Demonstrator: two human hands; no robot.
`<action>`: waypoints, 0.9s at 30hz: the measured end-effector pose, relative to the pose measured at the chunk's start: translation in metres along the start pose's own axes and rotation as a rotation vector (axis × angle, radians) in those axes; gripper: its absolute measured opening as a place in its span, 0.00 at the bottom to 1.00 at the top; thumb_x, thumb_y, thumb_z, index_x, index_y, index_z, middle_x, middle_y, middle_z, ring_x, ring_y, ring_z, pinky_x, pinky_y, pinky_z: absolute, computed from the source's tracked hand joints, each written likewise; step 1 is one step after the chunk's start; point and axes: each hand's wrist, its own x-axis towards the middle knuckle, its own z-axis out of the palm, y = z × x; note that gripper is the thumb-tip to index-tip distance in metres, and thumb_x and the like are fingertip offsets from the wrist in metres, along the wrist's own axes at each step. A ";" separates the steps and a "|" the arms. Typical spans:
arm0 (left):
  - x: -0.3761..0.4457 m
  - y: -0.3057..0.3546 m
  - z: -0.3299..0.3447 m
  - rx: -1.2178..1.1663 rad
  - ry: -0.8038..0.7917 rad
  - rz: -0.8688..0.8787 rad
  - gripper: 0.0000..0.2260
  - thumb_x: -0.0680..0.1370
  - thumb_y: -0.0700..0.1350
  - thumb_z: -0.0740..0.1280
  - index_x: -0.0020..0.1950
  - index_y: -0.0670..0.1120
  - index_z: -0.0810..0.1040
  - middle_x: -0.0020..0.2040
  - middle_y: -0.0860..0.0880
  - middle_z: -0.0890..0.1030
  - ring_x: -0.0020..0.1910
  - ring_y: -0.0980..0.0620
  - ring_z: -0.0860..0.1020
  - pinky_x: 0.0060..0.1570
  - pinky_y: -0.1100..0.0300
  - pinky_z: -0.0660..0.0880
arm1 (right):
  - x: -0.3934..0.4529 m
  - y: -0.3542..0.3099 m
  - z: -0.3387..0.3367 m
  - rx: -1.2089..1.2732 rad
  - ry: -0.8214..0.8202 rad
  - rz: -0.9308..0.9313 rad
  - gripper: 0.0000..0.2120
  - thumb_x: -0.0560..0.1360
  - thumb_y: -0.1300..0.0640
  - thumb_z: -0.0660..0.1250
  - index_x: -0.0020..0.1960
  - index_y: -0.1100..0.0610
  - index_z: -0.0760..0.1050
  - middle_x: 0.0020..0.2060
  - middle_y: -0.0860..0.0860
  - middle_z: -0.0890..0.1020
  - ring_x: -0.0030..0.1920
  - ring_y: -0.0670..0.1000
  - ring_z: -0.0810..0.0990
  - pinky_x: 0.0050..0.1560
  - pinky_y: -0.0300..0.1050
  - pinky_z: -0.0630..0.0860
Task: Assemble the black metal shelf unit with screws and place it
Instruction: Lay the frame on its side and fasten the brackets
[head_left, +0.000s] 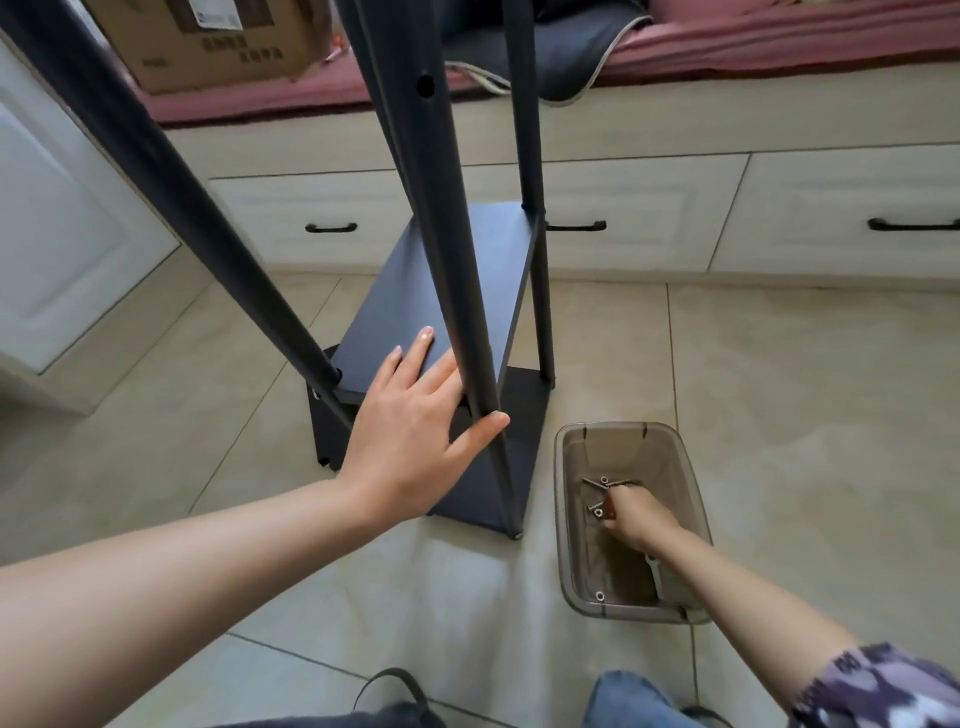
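The black metal shelf unit (467, 291) stands upright on the tiled floor, with two boards low between its tall black posts. My left hand (410, 415) rests flat on the near edge of the upper board, fingers straight, thumb against the front post (447, 249). My right hand (631, 514) reaches down into a translucent brown plastic bin (566, 519) to the right of the shelf, fingers curled among several loose screws (597, 486). What the fingers hold is hidden.
A small wrench (655, 574) lies in the bin. Cream drawers with black handles (911, 224) run along the back under a red-cushioned bench holding a cardboard box (208, 41). A white cabinet (57, 249) stands at left. My knees show at the bottom.
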 end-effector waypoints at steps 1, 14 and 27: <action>0.000 0.000 0.000 -0.001 -0.001 0.001 0.33 0.78 0.70 0.45 0.80 0.58 0.57 0.79 0.60 0.55 0.82 0.51 0.48 0.76 0.56 0.39 | 0.002 0.000 0.003 -0.011 0.013 0.000 0.10 0.78 0.51 0.68 0.55 0.56 0.74 0.56 0.55 0.79 0.55 0.56 0.79 0.54 0.50 0.77; 0.000 0.003 0.001 -0.002 0.010 -0.005 0.31 0.79 0.69 0.47 0.80 0.58 0.55 0.80 0.57 0.60 0.81 0.49 0.52 0.78 0.52 0.45 | 0.012 0.000 0.019 -0.138 0.150 -0.086 0.09 0.81 0.52 0.61 0.56 0.57 0.74 0.56 0.56 0.79 0.58 0.58 0.76 0.50 0.50 0.74; 0.004 0.013 0.002 0.060 0.016 -0.021 0.34 0.79 0.69 0.44 0.80 0.54 0.60 0.80 0.56 0.61 0.81 0.47 0.52 0.77 0.53 0.45 | -0.014 0.007 -0.027 0.217 0.119 -0.265 0.03 0.78 0.58 0.67 0.50 0.55 0.73 0.44 0.48 0.78 0.45 0.49 0.78 0.43 0.37 0.73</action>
